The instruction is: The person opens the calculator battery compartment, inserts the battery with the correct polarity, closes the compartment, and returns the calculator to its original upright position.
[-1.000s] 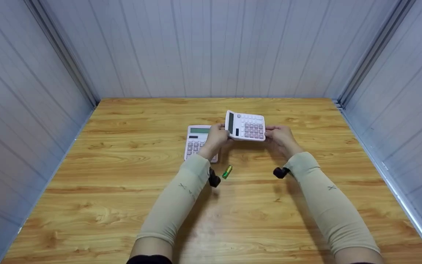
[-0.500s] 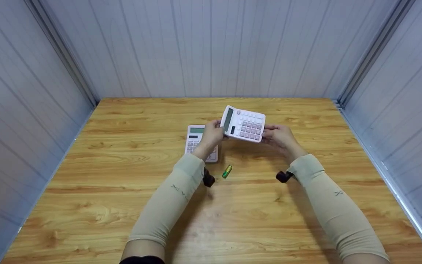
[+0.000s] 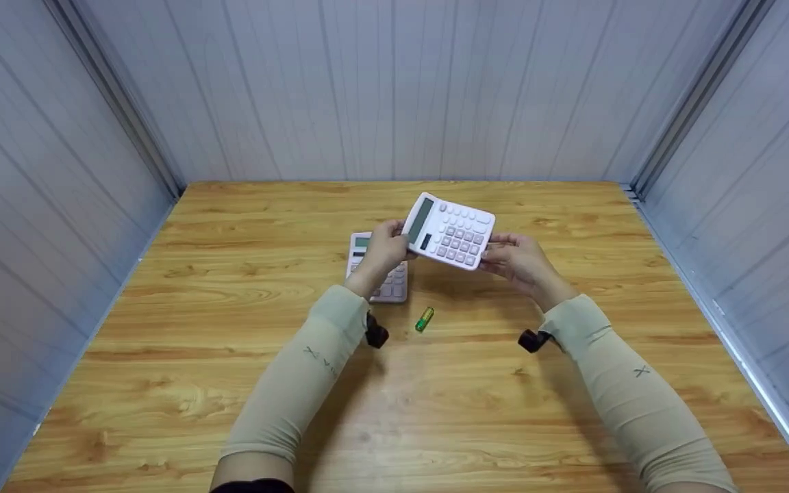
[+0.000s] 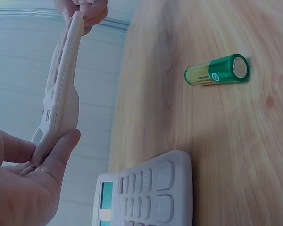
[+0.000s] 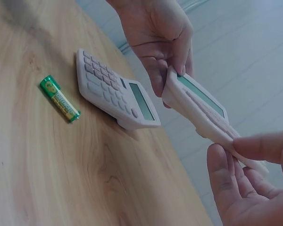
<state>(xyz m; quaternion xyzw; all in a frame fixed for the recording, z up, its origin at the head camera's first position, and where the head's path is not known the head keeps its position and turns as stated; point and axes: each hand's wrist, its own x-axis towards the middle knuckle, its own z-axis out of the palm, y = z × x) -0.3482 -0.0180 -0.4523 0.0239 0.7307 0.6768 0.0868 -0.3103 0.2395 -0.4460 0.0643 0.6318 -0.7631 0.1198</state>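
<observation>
A pink-white calculator (image 3: 453,231) is held up off the table between both hands, its keys facing up and its display end toward the left. My left hand (image 3: 385,248) pinches the display end, thumb on one face and fingers on the other, as the left wrist view shows. At the opposite end my right hand (image 3: 519,263) grips the keypad edge between thumb and fingers (image 5: 222,172). A second, similar calculator (image 3: 389,286) lies on the table under the left forearm, which partly covers it. Close by lies a green and yellow battery (image 4: 218,70), apart from both hands.
The wood-grain table (image 3: 182,383) runs back to a pale panelled wall (image 3: 394,89), with side walls at left and right. Small black cameras (image 3: 375,331) are strapped at both wrists.
The held calculator has shifted slightly left and turned clockwise, showing more of its face. The left hand moved left with it. The battery and second calculator stayed put.
</observation>
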